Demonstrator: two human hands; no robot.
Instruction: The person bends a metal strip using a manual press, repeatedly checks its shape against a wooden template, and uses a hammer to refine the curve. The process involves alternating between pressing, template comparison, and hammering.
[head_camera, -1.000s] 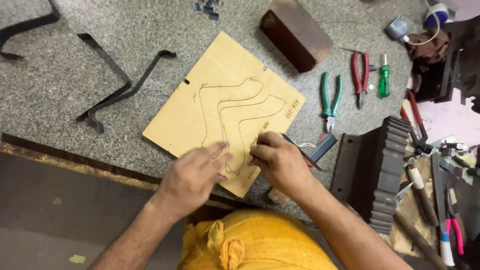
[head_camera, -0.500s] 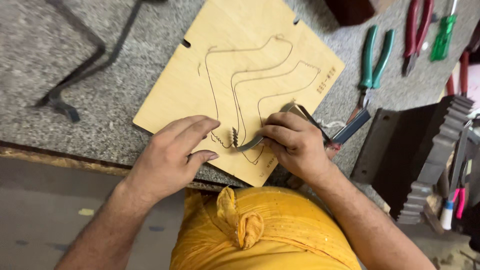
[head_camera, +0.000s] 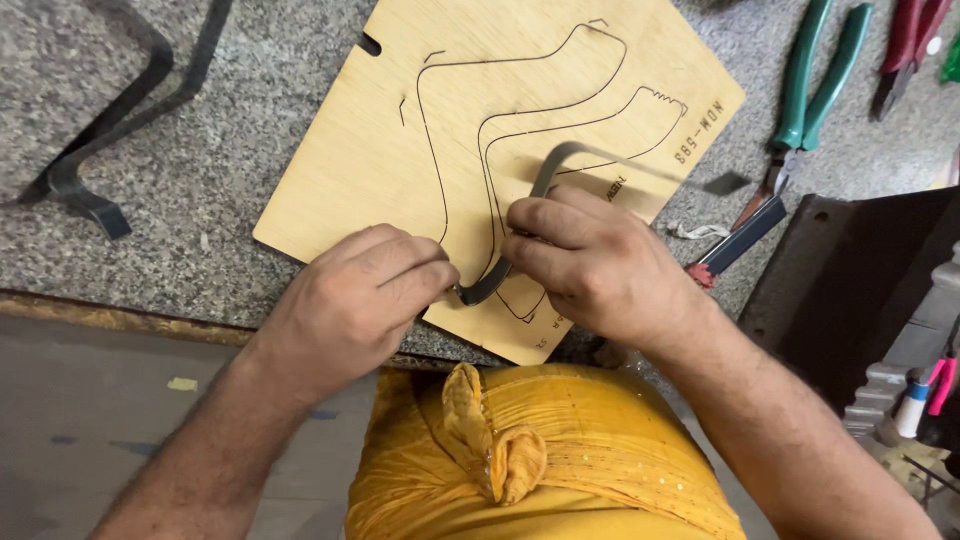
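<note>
A pale plywood board (head_camera: 350, 170) with thin curved slots cut into it lies on a speckled grey stone bench (head_camera: 230, 120). A bent grey steel strip (head_camera: 560, 160) stands over the slots near the board's front edge. My left hand (head_camera: 355, 300) pinches the strip's lower end against the board. My right hand (head_camera: 600, 265) grips the strip's middle bend; its far end sticks out to the right above the board.
Green-handled pliers (head_camera: 815, 80) and red-handled pliers (head_camera: 905, 50) lie at the right of the bench. A blue-handled tool (head_camera: 745, 235) lies by the board's right corner. Bent dark steel strips (head_camera: 110, 130) rest at the left. A dark metal block (head_camera: 850, 290) stands at the right.
The view has moved in closer on the board. Both hands have gathered on the bent steel strip, which now stands up over the slots with its far end raised to the right.
</note>
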